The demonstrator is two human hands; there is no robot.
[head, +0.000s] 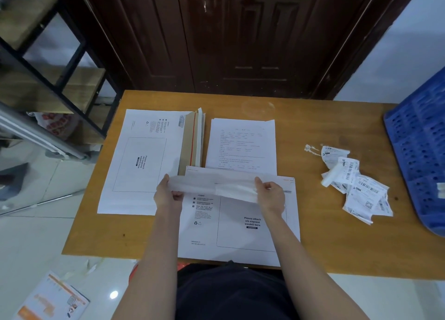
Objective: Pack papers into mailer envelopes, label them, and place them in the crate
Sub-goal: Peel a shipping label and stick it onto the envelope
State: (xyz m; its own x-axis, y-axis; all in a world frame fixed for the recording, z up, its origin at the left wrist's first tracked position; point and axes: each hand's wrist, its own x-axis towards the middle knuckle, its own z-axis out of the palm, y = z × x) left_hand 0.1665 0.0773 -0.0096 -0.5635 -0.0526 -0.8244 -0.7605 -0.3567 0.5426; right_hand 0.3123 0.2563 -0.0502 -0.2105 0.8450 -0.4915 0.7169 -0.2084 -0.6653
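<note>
left hand, right hand: fingers pinch strip | over mailer

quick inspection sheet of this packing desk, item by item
surface: wooden table, scuffed.
job's things: mailer envelope in front of the person, flap strip held above it; mailer stack far left; printed papers behind; blue crate at right edge.
clutter: crumpled label backings on the right.
grippers: left hand and right hand pinch the strip's ends.
cables: nothing seen.
surroundings: dark door, metal shelf, leaflet on the floor.
</note>
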